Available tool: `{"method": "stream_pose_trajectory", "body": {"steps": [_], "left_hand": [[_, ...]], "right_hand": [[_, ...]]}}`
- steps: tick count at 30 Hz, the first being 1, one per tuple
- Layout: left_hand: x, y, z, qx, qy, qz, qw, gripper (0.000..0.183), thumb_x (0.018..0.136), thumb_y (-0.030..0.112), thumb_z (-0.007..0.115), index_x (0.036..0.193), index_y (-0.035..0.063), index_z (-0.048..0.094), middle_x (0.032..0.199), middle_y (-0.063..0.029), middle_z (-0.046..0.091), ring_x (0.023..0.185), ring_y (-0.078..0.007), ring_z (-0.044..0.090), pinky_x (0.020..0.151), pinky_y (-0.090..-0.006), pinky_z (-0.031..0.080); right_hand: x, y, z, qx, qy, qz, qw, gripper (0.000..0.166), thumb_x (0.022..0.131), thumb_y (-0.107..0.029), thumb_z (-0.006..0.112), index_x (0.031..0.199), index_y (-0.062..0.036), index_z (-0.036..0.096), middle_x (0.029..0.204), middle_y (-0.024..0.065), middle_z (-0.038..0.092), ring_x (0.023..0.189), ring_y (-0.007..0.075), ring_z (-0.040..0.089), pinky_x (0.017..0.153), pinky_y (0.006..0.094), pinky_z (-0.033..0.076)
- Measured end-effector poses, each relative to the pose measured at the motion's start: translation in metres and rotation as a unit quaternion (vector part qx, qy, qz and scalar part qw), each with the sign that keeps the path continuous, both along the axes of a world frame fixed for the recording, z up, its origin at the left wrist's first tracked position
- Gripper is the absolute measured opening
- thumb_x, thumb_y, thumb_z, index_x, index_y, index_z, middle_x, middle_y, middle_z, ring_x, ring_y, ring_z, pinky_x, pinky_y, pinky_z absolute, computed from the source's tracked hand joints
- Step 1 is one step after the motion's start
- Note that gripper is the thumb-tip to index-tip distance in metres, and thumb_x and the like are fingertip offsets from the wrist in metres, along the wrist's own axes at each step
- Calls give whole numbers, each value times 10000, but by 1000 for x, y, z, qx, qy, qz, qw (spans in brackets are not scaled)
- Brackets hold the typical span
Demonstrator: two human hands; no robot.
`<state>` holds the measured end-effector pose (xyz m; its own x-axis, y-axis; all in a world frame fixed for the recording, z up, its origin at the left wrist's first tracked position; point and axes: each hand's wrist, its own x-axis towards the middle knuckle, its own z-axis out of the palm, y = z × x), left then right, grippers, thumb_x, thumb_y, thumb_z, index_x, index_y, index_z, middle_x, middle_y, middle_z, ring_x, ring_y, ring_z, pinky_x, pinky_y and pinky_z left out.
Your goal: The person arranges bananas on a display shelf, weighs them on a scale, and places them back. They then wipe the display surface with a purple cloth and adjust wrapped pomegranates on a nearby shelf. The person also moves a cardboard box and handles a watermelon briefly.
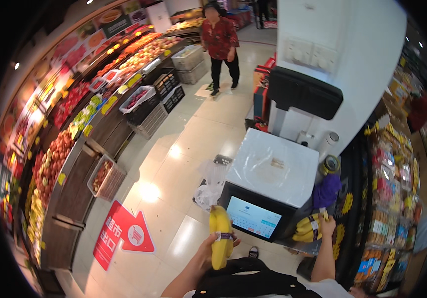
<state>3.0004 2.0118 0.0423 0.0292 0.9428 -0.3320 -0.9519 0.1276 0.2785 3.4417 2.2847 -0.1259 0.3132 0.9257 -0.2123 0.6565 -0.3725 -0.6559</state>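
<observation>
My left hand (207, 247) holds a banded bunch of bananas (221, 240) upright, left of the scale's screen. On the right, my right hand (327, 225) grips the stem end of a second banded banana bunch (306, 232), which lies at the counter's near edge. Between the two bunches is a weighing scale with a lit touchscreen (255, 216) and a flat white weighing plate (275, 164). Behind the plate stands a black display head (304, 91). A purple cloth or bag (326, 190) sits beyond the right-hand bananas.
Fruit shelves (101, 121) line the left side, with crates along their foot. A red arrow sign (126, 236) lies on the floor. A person (220, 44) stands in the aisle ahead, near a white pillar (332, 41). Packaged goods (390, 178) fill the right side.
</observation>
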Motion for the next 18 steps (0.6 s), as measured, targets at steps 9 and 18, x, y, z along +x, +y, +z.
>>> {"method": "stream_pose_trajectory", "body": {"steps": [9,18], "left_hand": [[-77,-183,-48,-75,-46,222,971,657,904,307,692,1387,-41,414,1295,-256,578,1215,-429,586,1044,-552,507],[-216,-462,-75,-54,53,334,940,575,890,269,720,1305,-63,501,1218,-201,622,1176,-328,621,1051,-495,516]], "right_hand": [[-2,-83,47,373,10,-2,928,373,909,-196,767,1186,25,651,1116,112,658,1057,240,615,932,365,488],[-198,-170,210,478,85,91,870,444,971,-219,696,1285,83,611,1285,191,648,1148,232,634,1013,336,499]]}}
